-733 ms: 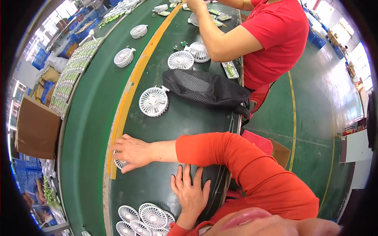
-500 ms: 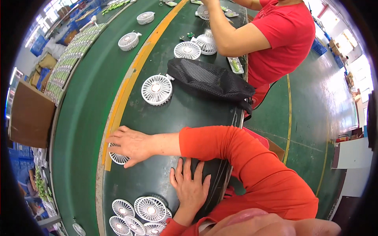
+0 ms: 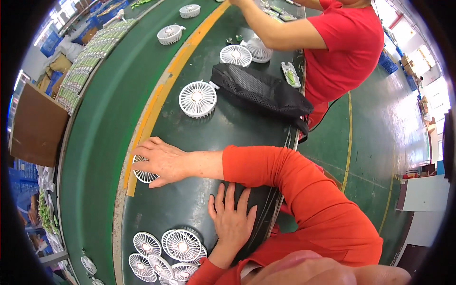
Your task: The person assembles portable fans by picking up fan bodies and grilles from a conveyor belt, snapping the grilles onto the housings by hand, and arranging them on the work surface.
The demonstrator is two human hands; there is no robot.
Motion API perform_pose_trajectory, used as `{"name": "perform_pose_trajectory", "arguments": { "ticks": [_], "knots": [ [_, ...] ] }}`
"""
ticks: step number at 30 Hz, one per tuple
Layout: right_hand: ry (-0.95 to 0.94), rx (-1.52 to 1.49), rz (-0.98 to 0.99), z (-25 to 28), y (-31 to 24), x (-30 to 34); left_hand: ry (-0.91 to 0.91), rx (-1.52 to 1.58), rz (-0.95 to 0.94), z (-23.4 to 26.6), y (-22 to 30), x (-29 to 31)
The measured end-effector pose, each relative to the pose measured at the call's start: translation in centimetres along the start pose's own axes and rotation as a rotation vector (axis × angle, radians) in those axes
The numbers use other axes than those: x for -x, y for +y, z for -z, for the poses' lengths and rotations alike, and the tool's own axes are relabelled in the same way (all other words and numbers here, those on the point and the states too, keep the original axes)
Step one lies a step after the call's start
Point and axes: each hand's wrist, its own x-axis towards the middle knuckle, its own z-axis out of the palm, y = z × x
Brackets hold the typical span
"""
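Under my right hand [image 3: 164, 159] is a white round fan grille [image 3: 145, 172], at the orange-yellow tape along the table's left edge. The fingers curl over its far side and the thumb rests by its near rim, so part of it is covered. My left hand [image 3: 232, 216] lies palm down on the dark table near its front edge, fingers spread, with nothing in it. To its left sits a loose group of white fan grilles [image 3: 182, 245], some overlapping. Farther up the table a white handheld fan head [image 3: 197, 99] lies face up, beside a black mesh bag [image 3: 261, 90].
A green conveyor belt [image 3: 95, 175] runs along the left, with white fans [image 3: 170, 34] on it. At the far right of the table a co-worker in red [image 3: 344, 47] stands, arms over the table. More fan heads [image 3: 235, 55] and a small package [image 3: 290, 74] lie near them.
The view has shifted slightly. Fans on the belt have moved relative to the table. My right hand stays on the fan grille and my left hand stays flat on the table.
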Motion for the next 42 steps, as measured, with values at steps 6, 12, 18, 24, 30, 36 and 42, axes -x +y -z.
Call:
{"name": "perform_pose_trajectory", "arguments": {
  "ticks": [6, 12, 18, 24, 30, 36, 42],
  "knots": [
    [0.018, 0.001, 0.01, 0.1, 0.3, 0.0, -0.032, -0.009, 0.012, 0.2, 0.3, -0.3],
    [0.007, -0.013, -0.003, 0.2, 0.4, -0.1, -0.012, -0.053, 0.011, 0.0, 0.4, -0.7],
    [0.038, -0.031, -0.013, 0.0, 0.3, -0.2, -0.01, -0.064, 0.016, 0.2, 0.5, -0.4],
    [0.0, 0.061, -0.097, 0.6, 0.6, -0.4, 0.061, -0.04, -0.004, 0.0, 0.5, 0.1],
    [-0.001, 0.14, -0.072, 1.0, 1.4, -0.2, 0.092, 0.186, -0.061, 0.9, -0.5, -0.2],
    [0.069, 0.232, -0.122, 0.0, 0.7, -0.5, 0.059, 0.093, -0.087, 6.6, -3.1, 2.1],
    [0.076, 0.301, -0.101, -1.4, 0.8, -2.1, 0.101, 0.096, -0.082, 9.7, -4.4, 1.0]
  ]
}}
